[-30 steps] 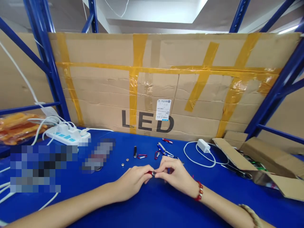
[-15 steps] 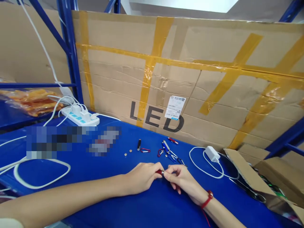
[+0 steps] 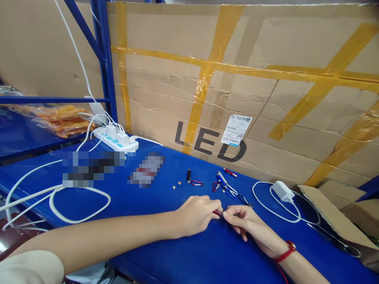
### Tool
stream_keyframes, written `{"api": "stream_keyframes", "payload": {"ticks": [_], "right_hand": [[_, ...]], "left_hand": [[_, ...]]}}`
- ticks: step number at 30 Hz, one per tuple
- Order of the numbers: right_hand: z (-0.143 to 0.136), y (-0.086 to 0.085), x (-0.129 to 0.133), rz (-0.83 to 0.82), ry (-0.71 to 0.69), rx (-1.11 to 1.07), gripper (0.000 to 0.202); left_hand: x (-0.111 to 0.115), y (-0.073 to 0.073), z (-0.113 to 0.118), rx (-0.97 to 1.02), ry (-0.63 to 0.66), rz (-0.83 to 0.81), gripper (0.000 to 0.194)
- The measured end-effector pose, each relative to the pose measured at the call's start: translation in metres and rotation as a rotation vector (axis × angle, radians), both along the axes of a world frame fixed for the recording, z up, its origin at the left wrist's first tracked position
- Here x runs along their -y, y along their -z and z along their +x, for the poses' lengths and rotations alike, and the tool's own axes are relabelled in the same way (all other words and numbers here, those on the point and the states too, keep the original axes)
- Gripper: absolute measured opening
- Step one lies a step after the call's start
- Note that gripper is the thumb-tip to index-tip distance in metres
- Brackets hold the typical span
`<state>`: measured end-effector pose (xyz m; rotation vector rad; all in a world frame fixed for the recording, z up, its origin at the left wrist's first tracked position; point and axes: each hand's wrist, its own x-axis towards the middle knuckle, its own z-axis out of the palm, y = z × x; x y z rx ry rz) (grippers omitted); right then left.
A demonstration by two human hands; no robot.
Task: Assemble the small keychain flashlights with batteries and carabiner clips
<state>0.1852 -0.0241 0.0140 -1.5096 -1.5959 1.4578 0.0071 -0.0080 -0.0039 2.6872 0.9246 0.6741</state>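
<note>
While pinched low over the blue table (image 3: 189, 252) between left hand (image 3: 197, 215) and right hand (image 3: 247, 223), small red keychain light (image 3: 217, 213) mid-assembly; next, probably a steady twist, firm grip.

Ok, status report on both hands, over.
Left hand and right hand pinch one small red flashlight over the blue table. Loose keychain flashlights behind, apart.

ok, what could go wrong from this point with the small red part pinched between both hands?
1. Both hands, left hand and right hand, pinch the tiny red part by the fingertips alone; it could slip.
2. The two button cells lie loose on the blue table and may roll or get swept off.
</note>
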Motion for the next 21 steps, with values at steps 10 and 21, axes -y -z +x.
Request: {"api": "stream_keyframes", "payload": {"ticks": [10,21], "right_hand": [[0.008,0.008,0.002,0.032,0.000,-0.030,0.044],[0.008,0.026,-0.002,0.514,0.115,-0.052,0.039]], "left_hand": [[0.004,0.002,0.001,0.035,0.074,0.003,0.019],[0.002,0.001,0.009,0.130,-0.076,-0.080,0.019]]}}
